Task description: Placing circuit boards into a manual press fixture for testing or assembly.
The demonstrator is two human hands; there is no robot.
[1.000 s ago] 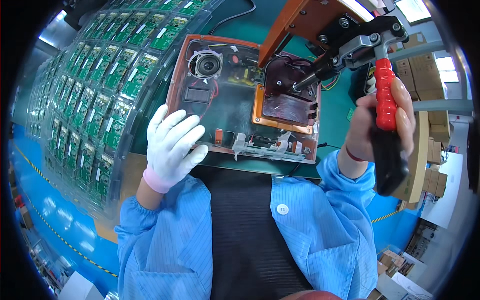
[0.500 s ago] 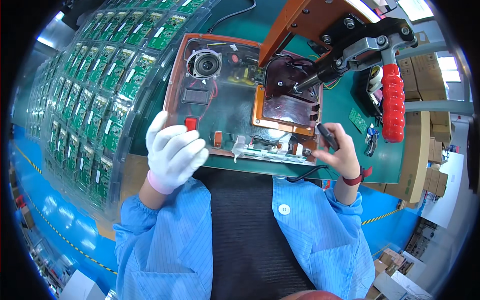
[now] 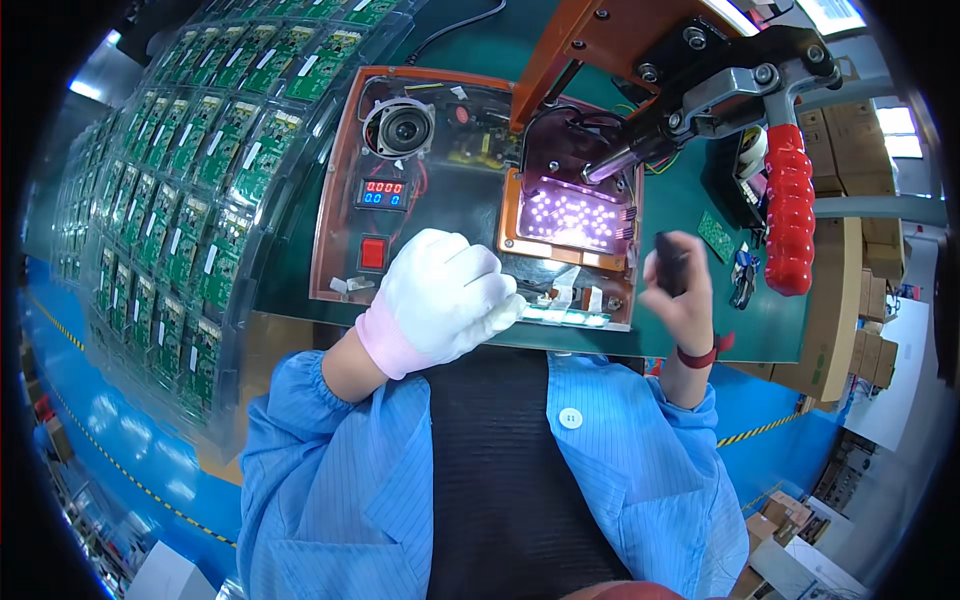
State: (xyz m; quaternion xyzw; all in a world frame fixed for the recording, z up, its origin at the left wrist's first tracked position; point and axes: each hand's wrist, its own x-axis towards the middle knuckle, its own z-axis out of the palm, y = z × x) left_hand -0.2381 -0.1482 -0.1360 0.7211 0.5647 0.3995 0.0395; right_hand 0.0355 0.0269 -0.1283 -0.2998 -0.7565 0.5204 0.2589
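Observation:
My left hand, in a white glove, is over the front edge of a clear-topped test fixture with orange sides. Its fingers are curled, and whatever is in them is hidden. Just off the fixture's right side, my bare right hand is closed round a short black object, its kind unclear through blur. Lit white-pink dots glow on a panel in the orange frame. Red and blue digits shine on a small meter above a red rocker switch. A lit strip lies along the front edge.
Stacked clear trays of green circuit boards stand at the left. A toggle clamp with a red handle overhangs the right side. Beyond it lie a loose green board, a blue-handled tool and cardboard boxes.
My left hand has moved right from beside the red switch, its fingers now curled. The meter, panel dots and front strip have lit up. My right hand has shifted slightly right with the black object.

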